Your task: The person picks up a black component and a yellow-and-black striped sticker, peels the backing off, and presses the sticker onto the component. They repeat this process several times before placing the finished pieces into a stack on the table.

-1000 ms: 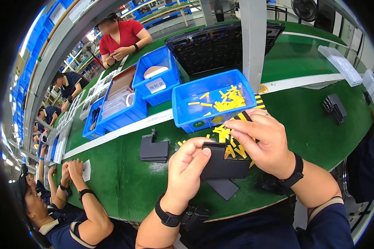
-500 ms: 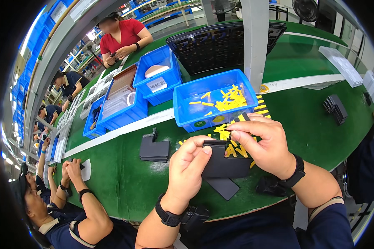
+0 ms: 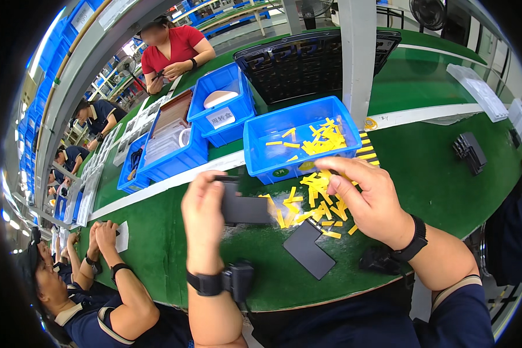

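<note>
Black plate [image 3: 250, 210] is pinched between left hand's [image 3: 203, 211] thumb and fingers, above green table [image 3: 156, 255]. Right hand [image 3: 368, 200], thumb and forefinger parted, is over yellow strips [image 3: 321, 216]. Beyond: blue bin [image 3: 264, 163], round green sticker [image 3: 281, 173]; blue box [image 3: 244, 98], printed white label [image 3: 220, 118].

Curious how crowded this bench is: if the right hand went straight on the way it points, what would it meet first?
Probably the nearest blue bin: the right hand points forward and leftward at it. Depth is unclear, so a low path might brush the loose yellow strips first.
</note>
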Demonstrator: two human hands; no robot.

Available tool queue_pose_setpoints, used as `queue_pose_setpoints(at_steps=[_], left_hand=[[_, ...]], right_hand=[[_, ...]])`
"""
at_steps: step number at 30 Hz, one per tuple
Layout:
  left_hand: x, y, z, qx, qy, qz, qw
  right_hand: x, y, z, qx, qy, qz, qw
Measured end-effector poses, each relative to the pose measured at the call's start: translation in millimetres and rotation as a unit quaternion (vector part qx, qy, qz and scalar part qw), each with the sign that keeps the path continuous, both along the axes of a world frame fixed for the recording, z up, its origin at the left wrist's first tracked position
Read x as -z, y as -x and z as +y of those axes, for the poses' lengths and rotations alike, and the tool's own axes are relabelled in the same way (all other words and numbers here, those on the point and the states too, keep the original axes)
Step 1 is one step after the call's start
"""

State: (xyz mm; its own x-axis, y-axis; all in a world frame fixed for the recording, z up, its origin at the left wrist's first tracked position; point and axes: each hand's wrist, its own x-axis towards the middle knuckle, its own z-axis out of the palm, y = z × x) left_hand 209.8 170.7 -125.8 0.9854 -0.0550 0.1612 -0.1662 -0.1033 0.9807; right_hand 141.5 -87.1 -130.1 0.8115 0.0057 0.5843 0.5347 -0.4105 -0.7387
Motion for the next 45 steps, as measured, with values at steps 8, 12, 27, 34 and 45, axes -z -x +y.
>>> queue_pose_setpoints(at_steps=[8, 12, 27, 34, 45], left_hand=[[-1, -14, 17, -0.236, -0.409, -0.28, 0.836], [0, 25, -35, 0.125, -0.177, -0.202, 0.955], [8, 32, -53, 0.117, -0.474, -0.208, 0.848], [-12, 93, -80, 0.23, -0.635, -0.156, 0.72], [-2, 62, -63, 0.221, -0.284, -0.077, 0.93]], right_hand=[[-2, 9, 7, -0.038, -0.031, 0.081, 0.995], [2, 9, 12, -0.094, -0.043, 0.095, 0.99], [4, 0, 5, 0.019, -0.045, -0.012, 0.999], [8, 2, 4, 0.016, -0.03, -0.032, 0.999], [5, 6, 7, -0.023, -0.045, -0.003, 0.999]])
